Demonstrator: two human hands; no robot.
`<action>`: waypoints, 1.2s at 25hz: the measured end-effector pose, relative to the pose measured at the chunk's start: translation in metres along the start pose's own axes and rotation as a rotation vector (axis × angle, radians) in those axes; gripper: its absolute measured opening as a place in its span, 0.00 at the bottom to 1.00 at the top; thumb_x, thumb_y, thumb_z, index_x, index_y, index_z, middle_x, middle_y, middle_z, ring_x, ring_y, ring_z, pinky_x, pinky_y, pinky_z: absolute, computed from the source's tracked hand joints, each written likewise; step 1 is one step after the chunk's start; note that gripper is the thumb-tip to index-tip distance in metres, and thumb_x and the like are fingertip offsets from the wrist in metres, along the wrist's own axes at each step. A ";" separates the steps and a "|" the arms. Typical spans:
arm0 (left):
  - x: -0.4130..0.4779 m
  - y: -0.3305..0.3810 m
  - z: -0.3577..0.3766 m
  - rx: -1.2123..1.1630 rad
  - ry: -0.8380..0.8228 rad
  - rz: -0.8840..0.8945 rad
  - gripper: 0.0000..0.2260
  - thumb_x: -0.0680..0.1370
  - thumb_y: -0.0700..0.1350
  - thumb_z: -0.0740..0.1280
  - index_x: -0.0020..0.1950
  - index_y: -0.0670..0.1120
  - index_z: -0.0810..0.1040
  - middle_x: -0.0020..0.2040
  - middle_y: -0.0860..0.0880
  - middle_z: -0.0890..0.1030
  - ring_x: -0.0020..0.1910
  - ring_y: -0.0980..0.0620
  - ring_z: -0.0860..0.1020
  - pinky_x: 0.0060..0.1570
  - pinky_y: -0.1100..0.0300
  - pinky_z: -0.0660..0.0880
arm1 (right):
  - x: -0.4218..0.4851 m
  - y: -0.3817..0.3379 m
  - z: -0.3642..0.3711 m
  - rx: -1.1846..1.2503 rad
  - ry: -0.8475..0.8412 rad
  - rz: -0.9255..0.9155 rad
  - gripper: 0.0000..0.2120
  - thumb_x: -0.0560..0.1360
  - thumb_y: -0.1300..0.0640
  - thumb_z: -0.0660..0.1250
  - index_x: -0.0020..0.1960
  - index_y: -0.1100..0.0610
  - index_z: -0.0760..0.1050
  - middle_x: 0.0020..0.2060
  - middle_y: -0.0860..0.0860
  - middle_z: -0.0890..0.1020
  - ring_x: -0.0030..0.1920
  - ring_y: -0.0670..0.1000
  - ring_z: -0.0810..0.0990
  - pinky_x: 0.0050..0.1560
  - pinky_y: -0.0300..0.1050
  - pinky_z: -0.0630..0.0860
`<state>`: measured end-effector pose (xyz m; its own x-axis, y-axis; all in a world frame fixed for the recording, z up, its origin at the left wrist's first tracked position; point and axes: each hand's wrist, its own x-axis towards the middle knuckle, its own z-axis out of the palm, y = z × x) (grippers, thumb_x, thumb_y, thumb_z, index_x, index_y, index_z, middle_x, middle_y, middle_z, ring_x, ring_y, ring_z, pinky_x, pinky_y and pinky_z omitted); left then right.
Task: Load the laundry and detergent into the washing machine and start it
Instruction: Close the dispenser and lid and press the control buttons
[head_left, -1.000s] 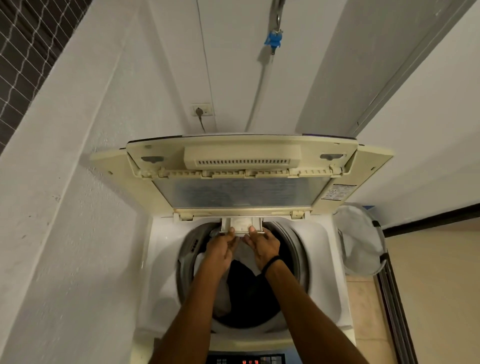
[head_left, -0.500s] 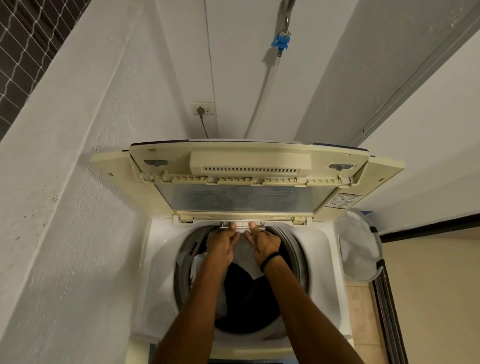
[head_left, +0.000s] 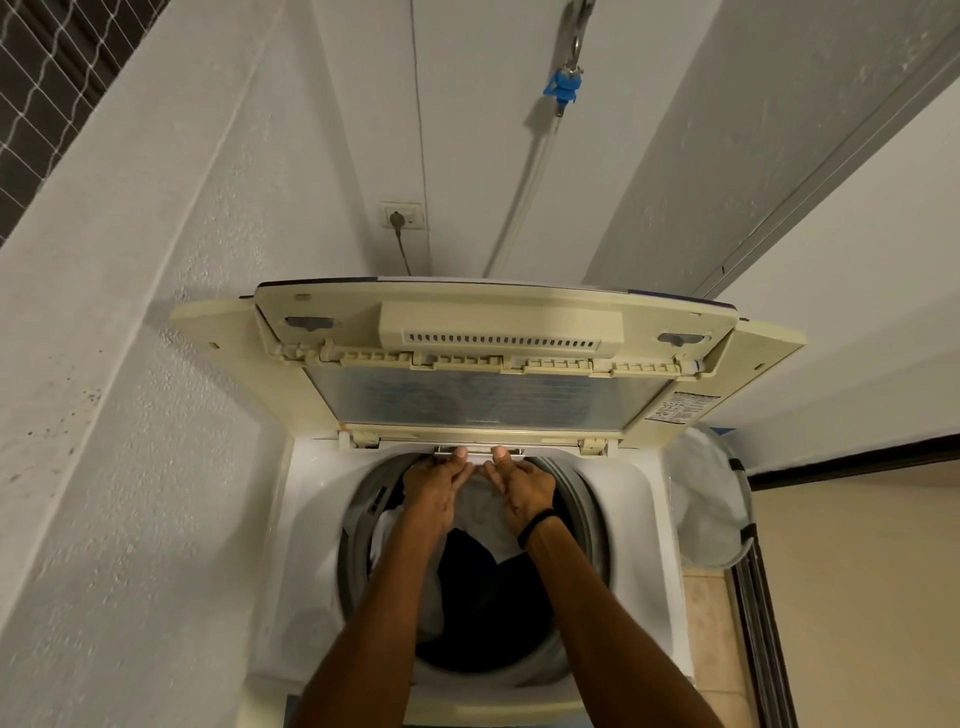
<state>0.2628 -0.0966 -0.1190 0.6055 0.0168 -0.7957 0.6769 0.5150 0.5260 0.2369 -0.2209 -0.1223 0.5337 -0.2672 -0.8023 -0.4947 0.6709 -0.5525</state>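
Observation:
A white top-loading washing machine (head_left: 641, 525) stands below me with its cream lid (head_left: 488, 358) folded up against the wall. Dark and white laundry (head_left: 483, 577) lies in the drum. At the drum's back rim the detergent drawer (head_left: 480, 453) sits almost flush in its slot. My left hand (head_left: 436, 480) and my right hand (head_left: 519, 483) are side by side over the drum, fingertips pressed against the drawer's front edge. A black band circles my right wrist.
A white mesh laundry basket (head_left: 711, 499) stands right of the machine, beside a dark door track (head_left: 763, 623). White walls close in on the left and behind. A plugged wall socket (head_left: 402, 217) and a hose with a blue tap (head_left: 562, 88) are above the lid.
The detergent drawer, pulled out a second ago, has slid back into its slot as both hands moved forward with it. The view has tilted slightly, hiding the control panel.

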 end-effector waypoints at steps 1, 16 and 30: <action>0.000 0.000 0.000 0.018 -0.014 0.008 0.19 0.76 0.34 0.71 0.64 0.29 0.74 0.58 0.40 0.80 0.57 0.45 0.80 0.62 0.50 0.76 | 0.000 0.000 0.000 -0.004 -0.007 -0.011 0.28 0.70 0.60 0.77 0.65 0.69 0.71 0.51 0.62 0.85 0.50 0.55 0.86 0.57 0.53 0.81; -0.016 0.009 0.001 0.220 -0.041 0.074 0.07 0.78 0.39 0.70 0.55 0.39 0.78 0.53 0.44 0.82 0.56 0.48 0.80 0.61 0.53 0.71 | -0.007 -0.010 0.001 -0.297 0.048 -0.150 0.19 0.70 0.59 0.77 0.53 0.71 0.79 0.47 0.64 0.85 0.40 0.52 0.84 0.33 0.32 0.78; -0.047 0.041 -0.003 0.715 0.070 0.373 0.16 0.75 0.49 0.72 0.31 0.42 0.78 0.30 0.48 0.82 0.34 0.52 0.84 0.45 0.50 0.83 | -0.043 -0.036 0.012 -1.104 0.082 -0.424 0.17 0.77 0.49 0.68 0.37 0.60 0.81 0.34 0.54 0.83 0.39 0.51 0.79 0.39 0.40 0.69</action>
<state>0.2607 -0.0741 -0.0611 0.8329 0.1447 -0.5342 0.5534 -0.2077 0.8066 0.2399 -0.2252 -0.0658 0.7720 -0.3950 -0.4979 -0.6344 -0.4312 -0.6415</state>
